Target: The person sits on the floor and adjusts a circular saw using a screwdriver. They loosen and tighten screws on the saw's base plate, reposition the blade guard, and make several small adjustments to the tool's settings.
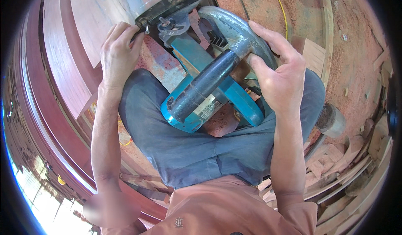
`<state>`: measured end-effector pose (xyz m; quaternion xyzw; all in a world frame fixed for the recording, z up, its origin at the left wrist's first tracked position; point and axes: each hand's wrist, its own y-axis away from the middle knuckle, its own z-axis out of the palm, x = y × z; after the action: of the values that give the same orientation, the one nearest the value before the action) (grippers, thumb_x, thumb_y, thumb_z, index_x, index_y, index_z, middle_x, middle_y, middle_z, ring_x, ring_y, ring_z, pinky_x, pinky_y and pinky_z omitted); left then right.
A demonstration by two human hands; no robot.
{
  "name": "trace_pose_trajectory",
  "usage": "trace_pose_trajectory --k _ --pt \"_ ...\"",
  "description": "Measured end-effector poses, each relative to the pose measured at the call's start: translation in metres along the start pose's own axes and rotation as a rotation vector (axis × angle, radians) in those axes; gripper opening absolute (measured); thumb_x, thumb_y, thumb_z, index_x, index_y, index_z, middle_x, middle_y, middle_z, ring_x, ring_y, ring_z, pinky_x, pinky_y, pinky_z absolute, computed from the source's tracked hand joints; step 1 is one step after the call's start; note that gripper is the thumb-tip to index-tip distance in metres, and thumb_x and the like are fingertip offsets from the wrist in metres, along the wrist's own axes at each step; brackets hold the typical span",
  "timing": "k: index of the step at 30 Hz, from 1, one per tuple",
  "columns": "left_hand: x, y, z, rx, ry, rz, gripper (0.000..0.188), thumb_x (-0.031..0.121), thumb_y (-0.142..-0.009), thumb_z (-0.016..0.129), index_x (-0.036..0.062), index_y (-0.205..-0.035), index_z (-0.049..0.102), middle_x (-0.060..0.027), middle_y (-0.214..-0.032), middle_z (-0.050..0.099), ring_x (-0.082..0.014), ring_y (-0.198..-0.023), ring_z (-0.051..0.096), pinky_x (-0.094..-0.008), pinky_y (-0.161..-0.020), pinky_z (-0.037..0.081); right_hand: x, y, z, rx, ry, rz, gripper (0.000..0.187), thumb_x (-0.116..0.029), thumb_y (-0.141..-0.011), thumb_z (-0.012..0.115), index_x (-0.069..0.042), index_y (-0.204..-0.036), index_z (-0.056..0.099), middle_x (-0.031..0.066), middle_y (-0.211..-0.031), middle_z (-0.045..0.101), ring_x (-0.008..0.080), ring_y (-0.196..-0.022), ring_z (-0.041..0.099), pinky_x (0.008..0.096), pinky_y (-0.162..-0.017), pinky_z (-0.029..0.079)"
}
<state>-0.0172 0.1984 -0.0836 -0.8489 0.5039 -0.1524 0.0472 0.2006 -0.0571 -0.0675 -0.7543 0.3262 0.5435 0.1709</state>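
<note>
A teal circular saw (190, 57) rests across my lap, its black handle (205, 84) slanting toward my left knee. The worn grey blade guard (228, 23) is at the upper right of the saw, and part of the toothed blade (211, 34) shows beside it. My right hand (284, 71) is closed on the guard's outer edge, thumb on the near side. With bent fingers and thumb, my left hand (119, 53) pinches the end of the dark metal base plate (167, 9). A small bolt (147, 30) sticks out next to those fingertips.
Wide wooden boards (63, 59) lie along my left. Sawdust covers the floor (343, 76) on the right, with a yellow cord (282, 5) ahead. Stacked wood offcuts (347, 164) lie at the lower right, near a grey cylindrical object (333, 120) by my right knee.
</note>
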Motion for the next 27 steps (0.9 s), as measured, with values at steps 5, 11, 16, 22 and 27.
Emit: trace_pose_trajectory --k 5,11,16,22,27 --pt "0.0006 -0.0003 -0.0010 -0.002 0.011 -0.005 0.012 0.005 -0.087 0.080 0.0002 -0.097 0.076 -0.0115 -0.093 0.069 -0.0308 -0.088 0.070 -0.0408 -0.081 0.057 -0.0001 0.0014 -0.0007 -0.003 0.008 0.013 0.054 0.013 -0.083 0.066 0.005 -0.136 0.071 0.0145 -0.132 0.076 0.0191 -0.123 0.070 0.0319 -0.110 0.052" --pt "0.0006 -0.0004 -0.0015 -0.003 0.003 -0.002 0.011 0.005 -0.088 0.080 0.0002 -0.097 0.076 -0.0116 -0.094 0.070 -0.0311 -0.088 0.071 -0.0406 -0.081 0.057 -0.0004 0.0009 -0.0005 -0.006 0.013 0.013 0.054 0.013 -0.083 0.066 0.005 -0.136 0.071 0.0146 -0.132 0.076 0.0193 -0.123 0.070 0.0317 -0.111 0.051" --pt "0.0010 -0.0001 -0.0008 -0.001 0.015 -0.014 0.011 0.005 -0.088 0.080 0.0000 -0.097 0.076 -0.0115 -0.094 0.070 -0.0307 -0.088 0.071 -0.0404 -0.081 0.057 -0.0013 0.0011 -0.0008 -0.004 0.026 0.014 0.055 0.013 -0.082 0.066 0.004 -0.137 0.071 0.0144 -0.132 0.076 0.0193 -0.124 0.070 0.0320 -0.111 0.051" --pt "0.0011 0.0003 -0.0012 -0.010 0.011 -0.022 0.011 0.005 -0.089 0.080 -0.0001 -0.097 0.076 -0.0113 -0.094 0.069 -0.0301 -0.088 0.070 -0.0401 -0.081 0.057 -0.0013 0.0004 -0.0006 -0.003 0.026 0.011 0.056 0.012 -0.082 0.066 0.004 -0.137 0.071 0.0141 -0.131 0.076 0.0193 -0.123 0.070 0.0321 -0.110 0.052" --pt "0.0012 0.0007 -0.0009 -0.026 0.007 -0.029 0.013 0.006 -0.088 0.080 0.0004 -0.099 0.074 -0.0112 -0.094 0.067 -0.0304 -0.089 0.069 -0.0410 -0.080 0.057 -0.0005 -0.0010 -0.0021 -0.009 0.029 0.005 0.056 0.012 -0.082 0.068 0.003 -0.136 0.071 0.0138 -0.130 0.076 0.0186 -0.121 0.071 0.0320 -0.110 0.052"
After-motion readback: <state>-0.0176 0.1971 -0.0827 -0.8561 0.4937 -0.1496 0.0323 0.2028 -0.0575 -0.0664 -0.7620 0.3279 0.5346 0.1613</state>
